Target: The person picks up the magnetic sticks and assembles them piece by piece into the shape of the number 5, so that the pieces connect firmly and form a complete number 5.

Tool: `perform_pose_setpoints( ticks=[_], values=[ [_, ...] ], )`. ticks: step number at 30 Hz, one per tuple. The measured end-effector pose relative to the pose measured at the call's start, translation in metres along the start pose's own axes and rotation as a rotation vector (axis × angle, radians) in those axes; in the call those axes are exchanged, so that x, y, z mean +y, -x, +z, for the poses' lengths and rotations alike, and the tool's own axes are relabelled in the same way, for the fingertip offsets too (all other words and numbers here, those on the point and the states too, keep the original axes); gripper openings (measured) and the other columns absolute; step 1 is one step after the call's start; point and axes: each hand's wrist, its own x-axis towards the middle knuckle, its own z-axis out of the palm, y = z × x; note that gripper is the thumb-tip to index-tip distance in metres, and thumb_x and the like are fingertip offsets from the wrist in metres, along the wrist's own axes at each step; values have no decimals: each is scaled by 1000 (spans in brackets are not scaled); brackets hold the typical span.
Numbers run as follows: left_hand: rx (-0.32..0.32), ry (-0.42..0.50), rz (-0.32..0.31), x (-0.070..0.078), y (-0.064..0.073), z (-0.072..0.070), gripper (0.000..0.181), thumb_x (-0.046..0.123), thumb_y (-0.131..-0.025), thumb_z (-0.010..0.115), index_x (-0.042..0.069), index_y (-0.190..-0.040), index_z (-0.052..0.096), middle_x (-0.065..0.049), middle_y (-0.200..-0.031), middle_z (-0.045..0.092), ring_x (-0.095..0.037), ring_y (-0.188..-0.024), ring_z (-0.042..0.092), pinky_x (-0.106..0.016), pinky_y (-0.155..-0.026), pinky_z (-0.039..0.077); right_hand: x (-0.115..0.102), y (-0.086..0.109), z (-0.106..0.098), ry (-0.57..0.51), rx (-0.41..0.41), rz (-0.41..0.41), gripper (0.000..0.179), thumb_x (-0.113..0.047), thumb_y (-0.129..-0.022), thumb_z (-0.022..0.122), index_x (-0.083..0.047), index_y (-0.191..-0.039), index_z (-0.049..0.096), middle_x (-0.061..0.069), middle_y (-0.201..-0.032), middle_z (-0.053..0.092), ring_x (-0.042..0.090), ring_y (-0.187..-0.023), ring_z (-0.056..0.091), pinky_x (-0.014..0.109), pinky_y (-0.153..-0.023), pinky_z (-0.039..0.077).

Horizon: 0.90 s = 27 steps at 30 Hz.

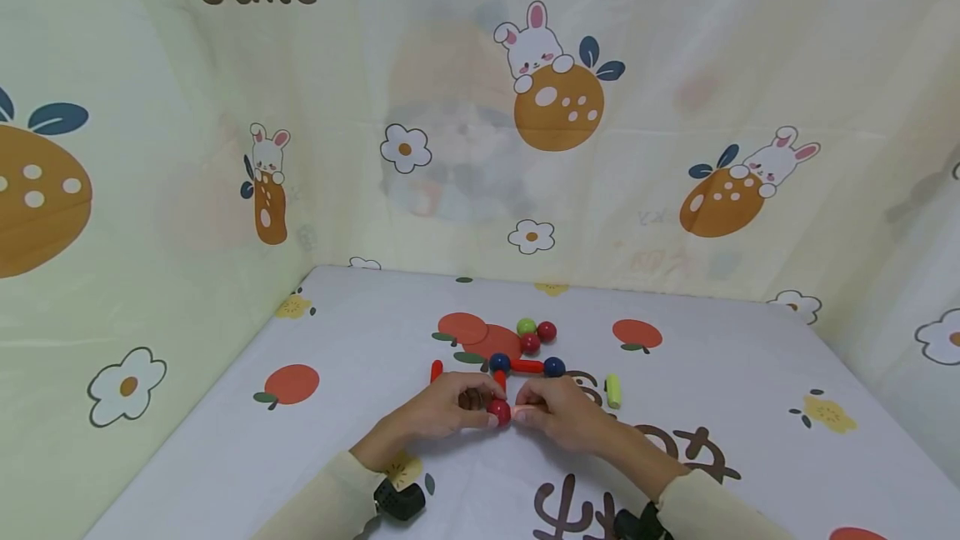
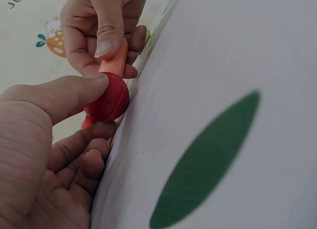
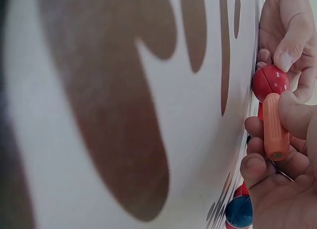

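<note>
My left hand (image 1: 450,407) pinches a red ball (image 1: 498,413) between thumb and fingers, close over the tabletop. From the other side my right hand (image 1: 558,411) grips an orange rod (image 3: 275,130) with thumb and fingers. One end of that rod meets the red ball in both wrist views. Beyond the ball, a red rod (image 1: 500,382) runs up to a blue ball (image 1: 499,362). Another red rod (image 1: 527,367) joins this blue ball to a second blue ball (image 1: 554,367) on the right.
Behind the joined pieces lie a green ball (image 1: 527,327) and two red balls (image 1: 547,331). A yellow-green rod (image 1: 613,391) lies right of my right hand. A red rod (image 1: 437,370) shows just past my left hand. Printed cloth covers the table (image 1: 360,315) and hangs behind it.
</note>
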Motion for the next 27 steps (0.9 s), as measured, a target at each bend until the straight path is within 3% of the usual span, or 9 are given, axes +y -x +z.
perform_pose_setpoints(
  ticks=[10,17,27],
  values=[
    [-1,-17,10,1,1,-1,26,19,-91,78,25,-115,72,5,-94,64,-9,-85,56,-22,-75,48,-1,2,-2,-48,-12,0,12,-28,-96,72,-17,-100,71,-7,-83,64,16,-78,56,25,-67,49],
    [4,-17,14,1,1,-1,25,19,-91,78,25,-114,72,5,-94,64,-9,-85,56,-22,-75,48,3,1,-7,-11,15,87,22,-42,-93,73,-22,-103,71,-9,-87,64,15,-85,58,27,-72,52],
    [3,1,7,1,0,0,26,17,-90,77,27,-114,72,4,-94,64,-9,-84,55,-21,-72,46,10,-4,-20,34,134,82,14,-22,-98,68,-11,-104,74,-5,-82,65,16,-80,56,25,-63,51]
  ],
)
